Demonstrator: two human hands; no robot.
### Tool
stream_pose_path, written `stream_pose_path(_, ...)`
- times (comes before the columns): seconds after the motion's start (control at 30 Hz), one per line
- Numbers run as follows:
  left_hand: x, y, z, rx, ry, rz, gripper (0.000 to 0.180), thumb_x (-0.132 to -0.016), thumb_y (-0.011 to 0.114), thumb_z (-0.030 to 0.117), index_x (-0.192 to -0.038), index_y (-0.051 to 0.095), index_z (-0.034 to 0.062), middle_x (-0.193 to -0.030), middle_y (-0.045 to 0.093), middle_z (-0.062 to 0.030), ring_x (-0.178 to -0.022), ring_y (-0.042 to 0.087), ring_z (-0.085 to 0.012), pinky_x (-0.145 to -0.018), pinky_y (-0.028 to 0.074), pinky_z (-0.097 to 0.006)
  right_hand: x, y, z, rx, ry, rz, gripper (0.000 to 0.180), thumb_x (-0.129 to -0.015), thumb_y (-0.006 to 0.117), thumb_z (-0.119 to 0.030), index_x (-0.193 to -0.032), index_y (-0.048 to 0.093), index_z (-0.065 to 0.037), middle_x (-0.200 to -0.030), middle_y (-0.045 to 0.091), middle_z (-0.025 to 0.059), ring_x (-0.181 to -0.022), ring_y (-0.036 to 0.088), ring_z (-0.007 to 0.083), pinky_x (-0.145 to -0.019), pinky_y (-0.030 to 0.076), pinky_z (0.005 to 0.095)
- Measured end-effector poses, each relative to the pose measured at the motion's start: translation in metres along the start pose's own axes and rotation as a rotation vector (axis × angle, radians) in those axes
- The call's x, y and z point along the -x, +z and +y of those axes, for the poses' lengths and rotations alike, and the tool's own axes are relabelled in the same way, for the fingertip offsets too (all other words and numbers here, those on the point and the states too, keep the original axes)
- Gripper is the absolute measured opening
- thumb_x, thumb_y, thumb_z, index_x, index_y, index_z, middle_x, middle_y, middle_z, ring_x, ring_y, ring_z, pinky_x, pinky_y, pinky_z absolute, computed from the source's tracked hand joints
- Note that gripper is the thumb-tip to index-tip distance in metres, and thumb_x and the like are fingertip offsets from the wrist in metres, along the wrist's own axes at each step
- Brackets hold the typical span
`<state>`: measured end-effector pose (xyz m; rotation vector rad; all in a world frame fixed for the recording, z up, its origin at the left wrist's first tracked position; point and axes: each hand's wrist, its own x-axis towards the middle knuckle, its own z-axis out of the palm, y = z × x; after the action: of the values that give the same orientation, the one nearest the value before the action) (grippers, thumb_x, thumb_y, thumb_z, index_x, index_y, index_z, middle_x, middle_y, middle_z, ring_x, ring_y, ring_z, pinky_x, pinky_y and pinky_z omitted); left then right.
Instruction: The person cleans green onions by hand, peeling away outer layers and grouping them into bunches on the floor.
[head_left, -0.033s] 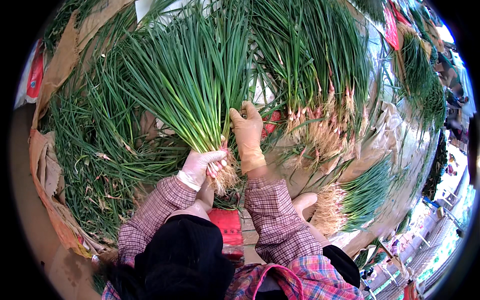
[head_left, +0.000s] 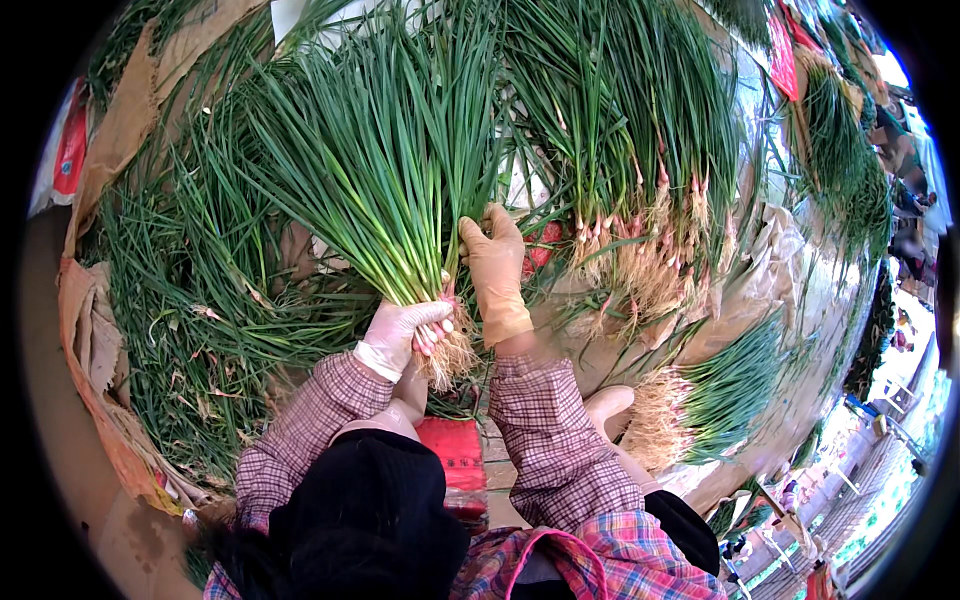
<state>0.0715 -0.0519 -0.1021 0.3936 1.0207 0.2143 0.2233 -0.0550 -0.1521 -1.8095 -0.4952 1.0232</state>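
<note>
My left hand (head_left: 402, 335), in a pale glove, is wrapped round the base of a thick bunch of spring onions (head_left: 395, 200). The green leaves fan away from me, while pinkish bulbs and stringy roots (head_left: 450, 358) stick out below the fist. At the bunch's right edge is my gloved right hand (head_left: 495, 262), its fingers bent and the thumb close to them against the outer stalks. What exactly lies between those fingertips is hidden.
Loose leaves and trimmings (head_left: 220, 330) are heaped at the left beside brown sacking (head_left: 95, 330). More spring onions (head_left: 640, 130) lie at the far right, roots toward me. A neat bundle (head_left: 715, 395) lies by my right knee. A red object (head_left: 452, 455) sits between my legs.
</note>
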Motion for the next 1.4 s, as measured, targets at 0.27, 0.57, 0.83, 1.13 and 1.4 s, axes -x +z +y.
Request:
stream_pose_path(0.27,0.01,-0.001,0.011,0.272,0.132,-0.234,0.037,-0.072,0.057,0.004,-0.108,0.052,-0.0002,-0.101,0.06,-0.0135,-0.076,0.059,-0.0132,-0.065,0.049,-0.024,0.007,-0.031,-0.034,-0.69,0.466,0.44,0.007,-0.093,0.047,-0.008,-0.089,0.049,-0.003,-0.073,0.056,0.0045,-0.054,0.051,0.0095,-0.049,0.046,0.0201)
stream_pose_path(0.57,0.001,0.008,0.014,0.362,0.207,-0.386,0.064,-0.07,0.065,0.015,-0.126,0.04,-0.0047,-0.105,0.057,-0.0116,-0.089,0.058,-0.0182,-0.082,0.048,-0.027,-0.047,-0.112,-0.022,1.175,-0.327,0.435,0.018,-0.082,0.063,-0.025,-0.086,0.06,-0.007,-0.083,0.059,0.0075,-0.068,0.059,0.0232,-0.061,0.049,0.0372)
stream_pose_path(0.83,0.0,0.01,0.011,0.236,-0.019,-0.23,0.027,-0.081,0.058,0.009,-0.104,0.058,-0.0043,-0.081,0.063,-0.0061,-0.065,0.058,-0.0069,-0.055,0.047,-0.016,0.034,-0.04,-0.032,0.052,0.15,-0.251,0.022,-0.082,0.064,-0.022,-0.092,0.061,-0.003,-0.078,0.06,0.0015,-0.064,0.055,0.0138,-0.06,0.047,0.0302)
stream_pose_path(1.13,0.0,0.0,-0.003,0.37,0.009,-0.275,0.047,-0.069,0.065,0.009,-0.112,0.049,-0.0024,-0.095,0.059,-0.0102,-0.076,0.057,-0.0157,-0.07,0.047,-0.025,0.04,-0.033,-0.014,-0.768,0.514,-0.139,0.021,-0.091,0.053,-0.014,-0.106,0.058,0.001,-0.077,0.059,0.001,-0.058,0.045,0.0056,-0.053,0.041,0.019)
stream_pose_path(1.4,0.022,-0.001,0.013,0.273,0.073,-0.359,0.064,-0.063,0.071,0.009,-0.122,0.044,0.0039,-0.104,0.056,-0.0105,-0.094,0.055,-0.018,-0.082,0.047,-0.028,-0.001,-0.067,-0.002,-0.137,0.105,0.102,0.017,-0.086,0.061,-0.02,-0.089,0.057,-0.004,-0.072,0.056,0.0026,-0.062,0.053,0.0117,-0.057,0.045,0.0253)
